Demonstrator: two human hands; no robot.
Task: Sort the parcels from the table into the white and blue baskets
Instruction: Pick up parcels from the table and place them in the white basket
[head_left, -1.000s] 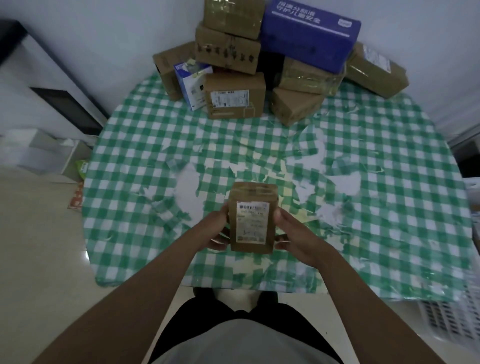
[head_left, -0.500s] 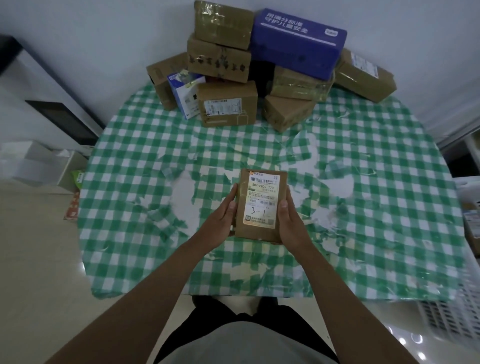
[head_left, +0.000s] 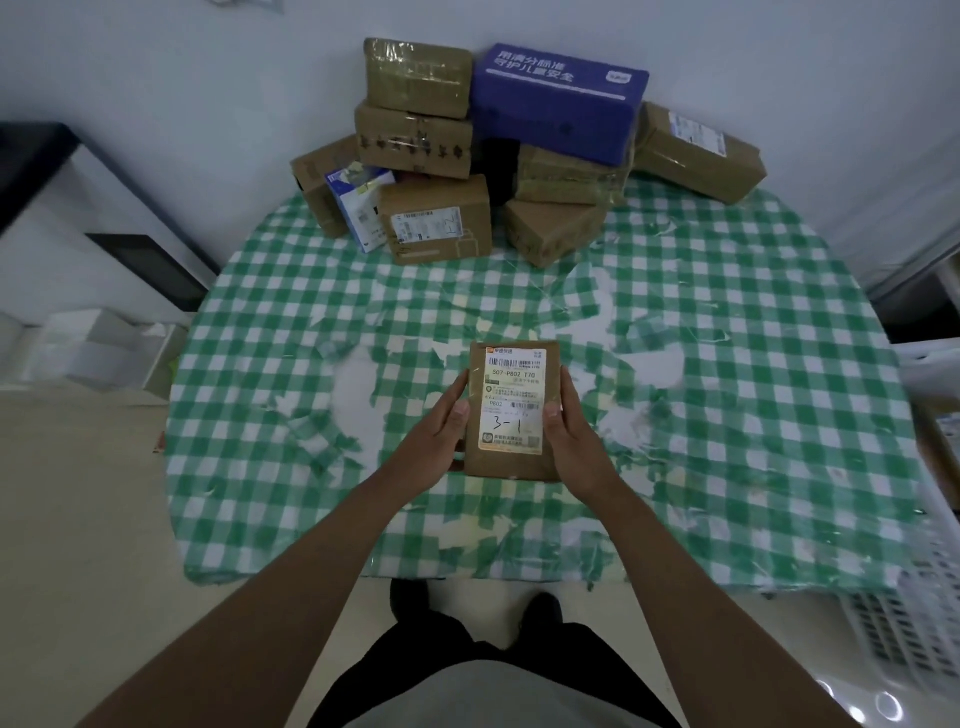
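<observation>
I hold the parcel (head_left: 513, 410) at frame centre between both hands — left hand (head_left: 435, 439) and right hand (head_left: 576, 441) clasp its long sides, thumbs on the label. Its long axis runs away from me. The white basket (head_left: 909, 623) sits lower right, nearer my right hand. A second ago the parcel sat lower in frame, its label harder to read.

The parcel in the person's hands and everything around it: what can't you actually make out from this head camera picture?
- Brown parcel: label's small print too small; underside hidden; left hand and right hand cover its sides.
- White basket: cut off by the right edge; contents unseen.
- Blue basket: none in view.
- Parcel stack behind the blue box: rear parcels hidden by the front ones.
- Table legs: hidden under the checked cloth.
</observation>
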